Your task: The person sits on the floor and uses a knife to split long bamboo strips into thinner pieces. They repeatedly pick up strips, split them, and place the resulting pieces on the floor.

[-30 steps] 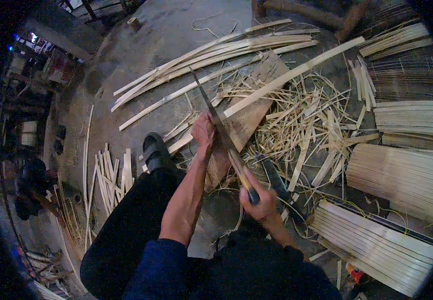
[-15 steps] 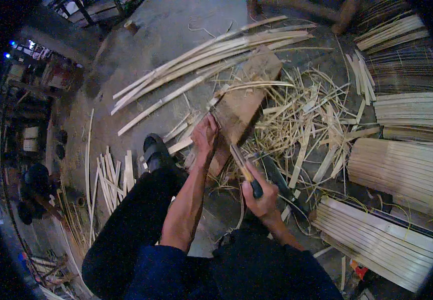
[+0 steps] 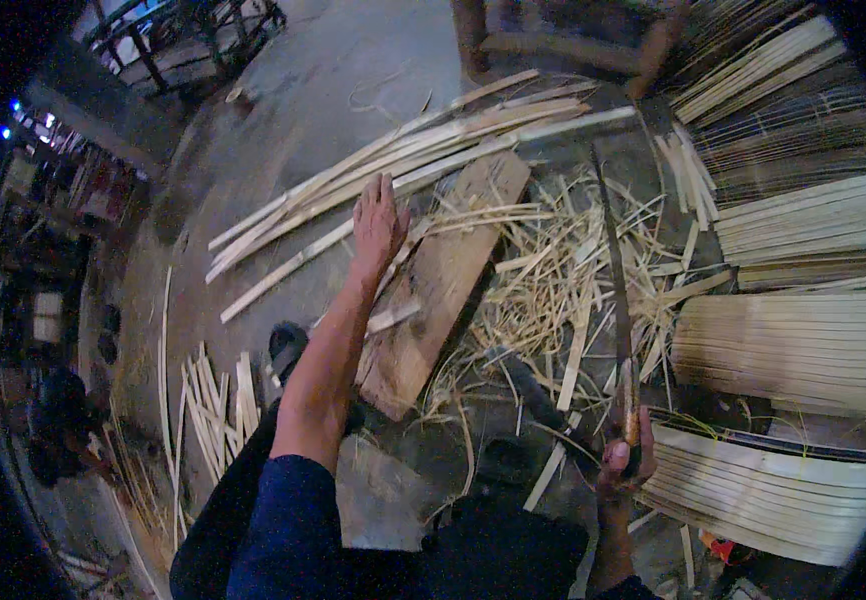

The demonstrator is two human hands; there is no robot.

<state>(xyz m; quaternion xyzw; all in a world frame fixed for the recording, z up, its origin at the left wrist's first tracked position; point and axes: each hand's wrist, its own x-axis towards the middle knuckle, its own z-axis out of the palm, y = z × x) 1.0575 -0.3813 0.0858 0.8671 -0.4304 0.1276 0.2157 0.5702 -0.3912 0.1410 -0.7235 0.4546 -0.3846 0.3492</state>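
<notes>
My left hand is stretched forward over the long pale strips, which look like split bamboo. Its fingers are straight and close together, and whether they touch a strip cannot be made out. To the right, my right hand grips the handle of a long, narrow-bladed knife, its blade pointing away from me. Between the two hands a thick wooden board lies at a slant on the floor. A short pale piece rests across its left edge.
A tangled heap of shavings lies right of the board. Stacked bundles of slats line the right side. More loose strips lie by my shoe. A wooden frame stands at the far edge. A dark elongated object lies near the heap.
My left hand has left the board, moving forward and left to the long strips, its fingers straightened. My right hand has swung the knife right and back, away from the board.
</notes>
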